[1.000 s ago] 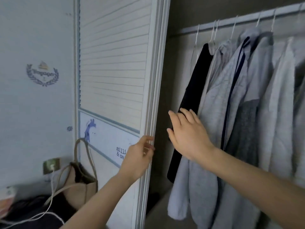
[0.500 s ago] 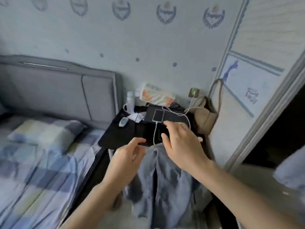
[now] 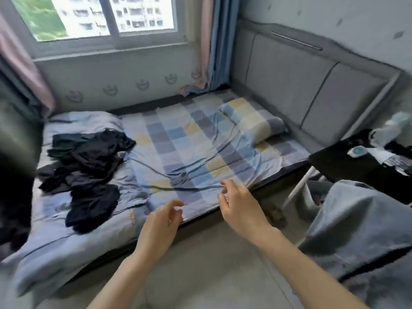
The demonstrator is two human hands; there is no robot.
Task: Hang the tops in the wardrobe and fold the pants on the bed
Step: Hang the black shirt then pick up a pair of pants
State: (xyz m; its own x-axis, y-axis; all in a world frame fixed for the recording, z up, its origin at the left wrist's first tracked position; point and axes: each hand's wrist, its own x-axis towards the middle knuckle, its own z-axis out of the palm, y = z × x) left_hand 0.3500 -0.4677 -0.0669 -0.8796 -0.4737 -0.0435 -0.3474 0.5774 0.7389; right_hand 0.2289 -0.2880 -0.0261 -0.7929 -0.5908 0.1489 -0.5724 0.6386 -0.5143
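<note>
Both hands, left hand (image 3: 161,221) and right hand (image 3: 239,208), hover empty with loosely curled fingers at lower centre; the crumpled black clothing pile (image 3: 87,168) lies centre-left on the checked bed (image 3: 200,139), well apart.

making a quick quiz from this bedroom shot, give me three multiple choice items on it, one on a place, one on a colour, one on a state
1. Where does the clothes pile lie on the bed?
A. on the pillow
B. on the side left of the checked sheet
C. on the floor

2. What colour is the pile?
A. white
B. red
C. black or very dark

3. What do the hands hold?
A. nothing
B. a hanger
C. a pillow

Answers:
1 B: the pile lies on the plain blue cover, left of the checked sheet and well away from the pillow.
2 C: every piece in the heap looks black or nearly so.
3 A: the left hand and right hand hover over the near bed edge, fingers loosely curled, with nothing in them.
</note>
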